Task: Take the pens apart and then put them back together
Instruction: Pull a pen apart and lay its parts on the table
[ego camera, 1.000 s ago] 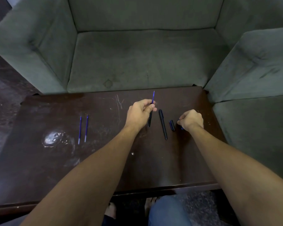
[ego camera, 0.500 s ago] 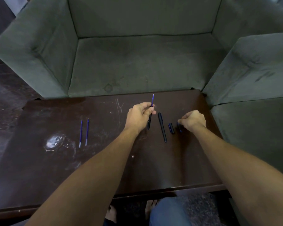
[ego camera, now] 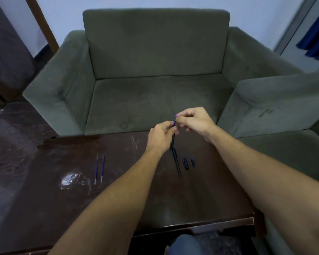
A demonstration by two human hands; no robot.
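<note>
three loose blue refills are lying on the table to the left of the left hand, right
No, the head view shows two loose blue refills lying on the table to the left of the left hand, not three. That hand grips a pen barrel whose refill the right hand pinches.

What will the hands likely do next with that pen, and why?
Probably the right hand draws the blue refill up and out of the black barrel that the left hand grips. The refill sticks out of the barrel's top, pinched by the right hand, and two loose refills already lie on the table, so this looks like disassembly, though it could be going in.
</note>
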